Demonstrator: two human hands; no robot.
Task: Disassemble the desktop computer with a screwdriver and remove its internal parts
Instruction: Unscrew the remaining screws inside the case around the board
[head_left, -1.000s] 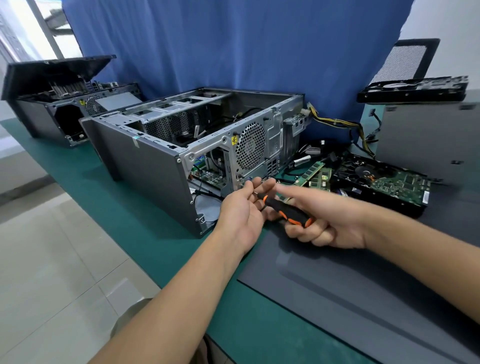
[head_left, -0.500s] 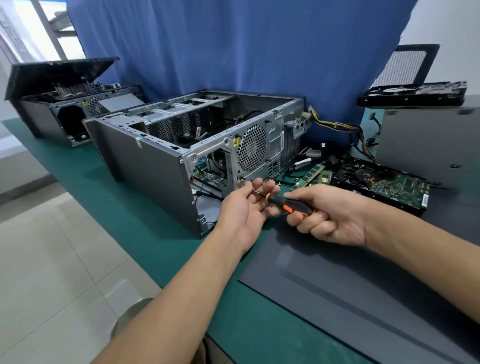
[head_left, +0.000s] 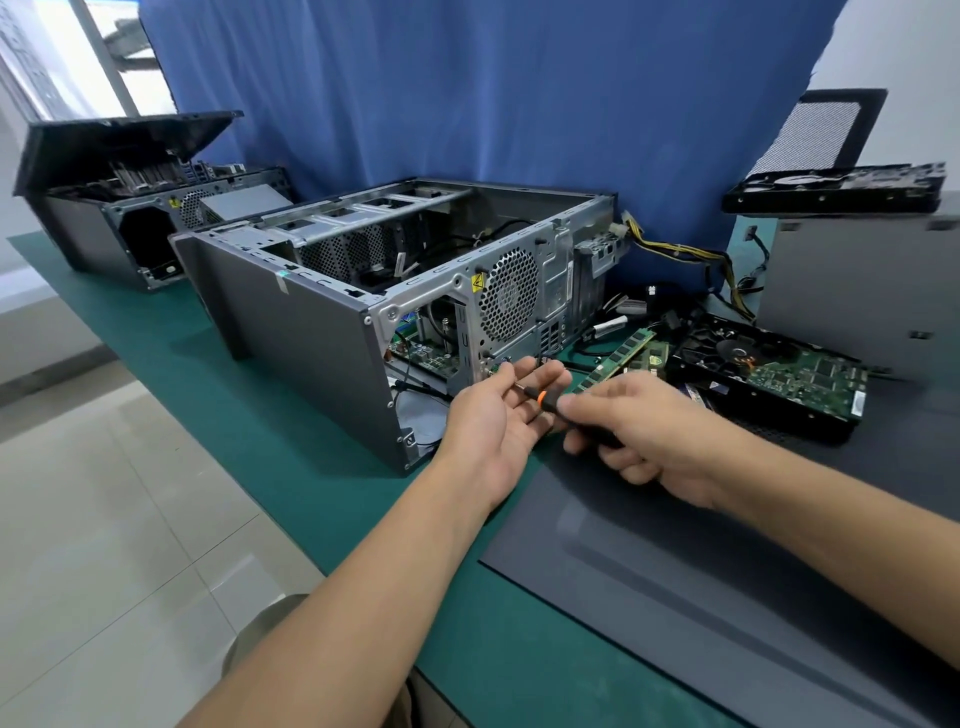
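Now, in the head view, our right hand (head_left: 654, 441) wraps its fingers round the screwdriver (head_left: 540, 397) handle. Our left hand (head_left: 498, 410), fingers nearly straight, cradles the shaft at the rear panel of the desktop computer (head_left: 311, 322), which lies on the green surface (head_left: 311, 493) at eleven o'clock from our hands. We judge an angled tip could slip, stripping the screw or jabbing those fingers.

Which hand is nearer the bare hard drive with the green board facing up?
Right. The right hand, gripping the screwdriver, sits just left of the hard drive; the left hand is farther left, at the rear of the case.
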